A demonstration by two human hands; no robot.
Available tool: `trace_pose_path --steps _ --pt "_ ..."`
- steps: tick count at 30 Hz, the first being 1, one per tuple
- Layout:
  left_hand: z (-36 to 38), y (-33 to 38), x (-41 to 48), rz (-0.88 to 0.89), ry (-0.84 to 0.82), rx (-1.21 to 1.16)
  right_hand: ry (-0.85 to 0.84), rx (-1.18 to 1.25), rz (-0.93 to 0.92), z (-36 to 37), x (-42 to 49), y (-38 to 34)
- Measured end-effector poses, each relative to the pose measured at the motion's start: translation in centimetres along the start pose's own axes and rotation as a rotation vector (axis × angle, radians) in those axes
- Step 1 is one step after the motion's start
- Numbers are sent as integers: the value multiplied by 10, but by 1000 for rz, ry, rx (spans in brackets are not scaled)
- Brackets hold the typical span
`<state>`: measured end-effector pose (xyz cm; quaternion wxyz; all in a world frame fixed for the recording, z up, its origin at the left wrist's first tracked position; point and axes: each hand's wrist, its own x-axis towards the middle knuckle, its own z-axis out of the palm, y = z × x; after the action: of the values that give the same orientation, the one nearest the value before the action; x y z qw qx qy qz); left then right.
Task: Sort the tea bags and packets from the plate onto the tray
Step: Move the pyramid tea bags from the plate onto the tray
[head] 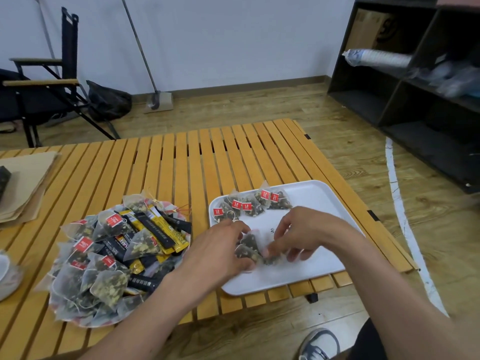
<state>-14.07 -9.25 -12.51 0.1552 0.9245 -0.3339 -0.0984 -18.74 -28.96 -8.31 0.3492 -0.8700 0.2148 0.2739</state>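
A plate (85, 324) at the left is heaped with pyramid tea bags (109, 284) with red tags and black-and-yellow stick packets (161, 229). To its right lies a white tray (311, 276); a curved row of tea bags (250, 203) lines its far edge. Over the tray's middle, my left hand (220, 250) and my right hand (309, 235) both pinch a small cluster of tea bags (249, 246) resting on the tray. Fingers hide part of the cluster.
The slatted wooden table (181, 162) carries brown paper sheets (23, 183) at the far left and a dish edge (7, 279). A folding chair (46, 81) stands behind, a dark shelf unit (415, 94) at the right. My shoe (319, 344) is below the table edge.
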Motion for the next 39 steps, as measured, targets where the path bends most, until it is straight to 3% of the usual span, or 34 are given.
trace_pose_path --steps 3,6,9,14,16,18,21,28,30,32,34,37,39 --pt "-1 0 -1 -4 0 2 73 -33 -18 -1 8 -1" --pt "-2 -1 -1 -2 -3 -6 201 117 -71 -15 17 8" --pt "-2 0 -1 -2 0 -10 291 117 -14 -25 25 23" --pt "-2 4 -1 3 -10 6 630 21 62 -35 23 35" --pt "-2 5 -1 8 -9 13 596 103 5 -35 19 32" --pt "-2 5 -1 7 -8 17 418 162 -8 -29 10 22" --pt "-1 5 -2 4 0 23 246 -17 77 -20 9 16" --pt "0 6 -3 10 13 21 181 244 64 -33 15 22" --pt "0 6 -3 12 12 26 265 149 137 -34 21 31" --pt "0 6 -3 12 10 32 457 13 183 -36 27 39" --pt "0 6 -3 13 12 36 554 115 116 -38 27 40" --pt "1 7 -2 11 10 43 447 282 -51 -34 18 28" --pt "1 7 -2 11 8 44 350 209 -100 -24 15 20"
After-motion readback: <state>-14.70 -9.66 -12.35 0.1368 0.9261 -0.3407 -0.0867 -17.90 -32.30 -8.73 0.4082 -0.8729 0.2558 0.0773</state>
